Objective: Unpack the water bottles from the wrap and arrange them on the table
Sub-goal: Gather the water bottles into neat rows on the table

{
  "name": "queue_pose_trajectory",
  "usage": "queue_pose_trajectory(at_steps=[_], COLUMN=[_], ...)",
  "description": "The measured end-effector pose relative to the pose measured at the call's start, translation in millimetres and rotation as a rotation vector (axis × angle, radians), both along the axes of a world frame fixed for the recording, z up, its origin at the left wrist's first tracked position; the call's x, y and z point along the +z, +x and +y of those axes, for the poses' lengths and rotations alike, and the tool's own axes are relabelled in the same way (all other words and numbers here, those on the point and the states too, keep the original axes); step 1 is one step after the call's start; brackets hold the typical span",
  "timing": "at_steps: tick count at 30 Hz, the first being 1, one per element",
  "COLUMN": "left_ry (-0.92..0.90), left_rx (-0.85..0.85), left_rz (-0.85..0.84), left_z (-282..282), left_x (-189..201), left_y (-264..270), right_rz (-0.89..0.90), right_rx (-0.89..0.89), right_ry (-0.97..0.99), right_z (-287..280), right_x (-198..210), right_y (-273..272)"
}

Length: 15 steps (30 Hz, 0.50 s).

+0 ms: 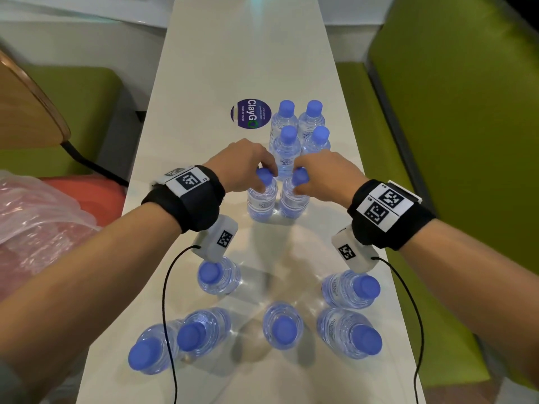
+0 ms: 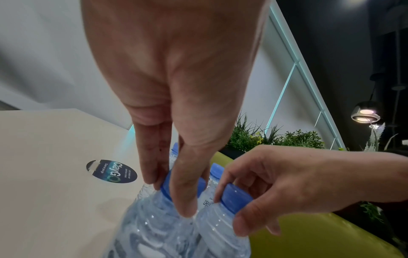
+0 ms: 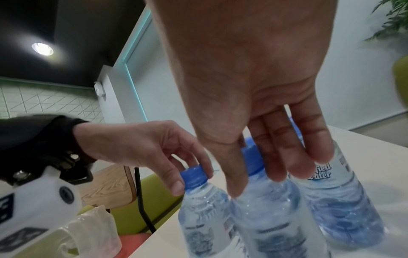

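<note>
Two clear water bottles with blue caps stand side by side mid-table. My left hand (image 1: 264, 170) pinches the cap of the left bottle (image 1: 262, 201) from above; thumb and fingers close round that cap (image 2: 176, 183). My right hand (image 1: 297, 177) pinches the cap of the right bottle (image 1: 294, 202), whose cap (image 3: 253, 160) sits between thumb and fingers. Both bases look to be on the white table (image 1: 227, 68). Just behind stands a tight block of several bottles (image 1: 289, 135). Several more bottles (image 1: 282, 325) stand loosely near the front edge. The crumpled pinkish wrap (image 1: 38, 217) lies off the table at left.
A round dark sticker (image 1: 250, 113) lies on the table left of the far block. Green bench seats (image 1: 452, 141) run along the right, a green seat (image 1: 73, 112) and a wooden chair (image 1: 23, 112) along the left. Black wrist cables (image 1: 169, 301) hang over the near bottles.
</note>
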<state>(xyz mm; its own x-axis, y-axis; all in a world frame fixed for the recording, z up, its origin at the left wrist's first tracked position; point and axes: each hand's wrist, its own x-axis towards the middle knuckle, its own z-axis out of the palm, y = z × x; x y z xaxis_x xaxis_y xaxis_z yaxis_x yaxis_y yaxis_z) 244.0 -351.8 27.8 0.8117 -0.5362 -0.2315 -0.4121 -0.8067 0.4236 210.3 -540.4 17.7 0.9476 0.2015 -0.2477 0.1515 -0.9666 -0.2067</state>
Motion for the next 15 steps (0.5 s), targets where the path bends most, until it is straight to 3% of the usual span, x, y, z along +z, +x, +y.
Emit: queue_pose_trajectory(at_steps=[15], left_ry=[0.068], left_rx=[0.043], left_rz=[-0.025], left_z=[3.4], left_x=[-4.0], left_y=[4.2], right_rz=[-0.057], right_rx=[-0.119], right_ry=[0.061], right_z=[18.1], right_x=[-13.0], right_y=[1.4])
